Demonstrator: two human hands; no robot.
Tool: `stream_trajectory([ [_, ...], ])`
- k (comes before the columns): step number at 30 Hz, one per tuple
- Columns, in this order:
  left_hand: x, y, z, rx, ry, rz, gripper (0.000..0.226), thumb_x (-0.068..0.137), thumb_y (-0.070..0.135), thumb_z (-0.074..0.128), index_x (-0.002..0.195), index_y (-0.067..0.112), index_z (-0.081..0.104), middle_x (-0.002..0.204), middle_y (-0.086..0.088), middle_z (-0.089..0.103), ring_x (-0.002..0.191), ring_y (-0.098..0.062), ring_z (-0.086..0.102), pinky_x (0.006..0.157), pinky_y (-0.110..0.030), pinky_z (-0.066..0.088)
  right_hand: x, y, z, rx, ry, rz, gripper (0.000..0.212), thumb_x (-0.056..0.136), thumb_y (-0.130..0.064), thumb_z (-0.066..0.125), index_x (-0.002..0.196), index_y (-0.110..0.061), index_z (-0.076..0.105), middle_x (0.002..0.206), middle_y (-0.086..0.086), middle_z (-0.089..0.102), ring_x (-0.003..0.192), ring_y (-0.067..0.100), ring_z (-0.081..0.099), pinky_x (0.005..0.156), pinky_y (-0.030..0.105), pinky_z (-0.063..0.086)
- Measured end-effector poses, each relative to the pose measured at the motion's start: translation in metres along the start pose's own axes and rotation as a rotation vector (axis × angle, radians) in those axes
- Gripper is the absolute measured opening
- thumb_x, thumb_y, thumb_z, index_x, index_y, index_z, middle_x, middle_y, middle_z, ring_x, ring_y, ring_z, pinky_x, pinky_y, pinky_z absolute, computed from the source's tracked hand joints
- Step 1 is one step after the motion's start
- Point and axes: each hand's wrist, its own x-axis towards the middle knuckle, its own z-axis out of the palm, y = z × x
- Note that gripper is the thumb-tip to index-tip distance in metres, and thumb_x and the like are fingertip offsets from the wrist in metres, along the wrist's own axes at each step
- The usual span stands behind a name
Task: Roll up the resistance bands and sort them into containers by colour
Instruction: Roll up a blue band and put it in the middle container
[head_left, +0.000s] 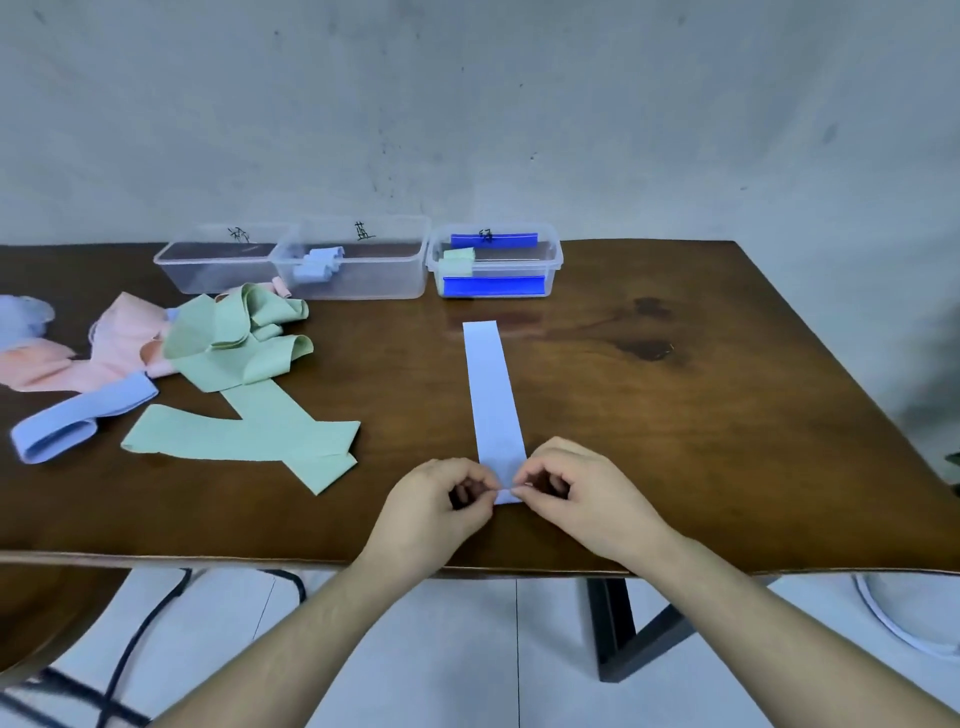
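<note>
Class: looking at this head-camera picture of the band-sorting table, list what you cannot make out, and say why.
- Near end of the blue band: hidden by the left hand and right hand, which pinch it.
- Box labels: too small to read.
- Pale band at the left: cut off by the frame edge.
- Pink bands: partly hidden under green bands.

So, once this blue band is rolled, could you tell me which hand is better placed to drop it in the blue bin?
Probably left: the left hand sits nearer the middle container holding rolled blue bands.
</note>
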Motion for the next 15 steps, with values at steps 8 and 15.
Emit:
stream_trajectory([
  [8, -0.0023, 0.0014, 0.0061, 0.102, 0.062, 0.051, 0.013, 0.086, 0.019, 0.072, 0.092, 0.030, 0.074, 0.085, 0.016, 0.058, 0.081, -0.010, 0.058, 0.070, -0.020, 0.049, 0.0037, 0.0004, 0.0013, -0.138, -0.032, -0.010, 0.009, 0.096, -0.031, 0.064, 0.099, -0.029, 0.073, 0.095, -0.021, 0.052, 0.090, -0.002, 0.055, 0.071, 0.009, 0.039],
  [15, -0.0042, -0.0033, 0.0102, 0.167, 0.082, 0.112, 0.019, 0.082, 0.028, 0.079, 0.101, 0.024, 0.076, 0.089, 0.019, 0.052, 0.070, -0.006, 0.052, 0.067, -0.013, 0.042, 0.0044, 0.0006, 0.0023, -0.182, -0.029, -0.010, 0.014, 0.098, -0.032, 0.060, 0.105, -0.028, 0.071, 0.098, -0.021, 0.051, 0.091, -0.007, 0.052, 0.072, 0.007, 0.040],
])
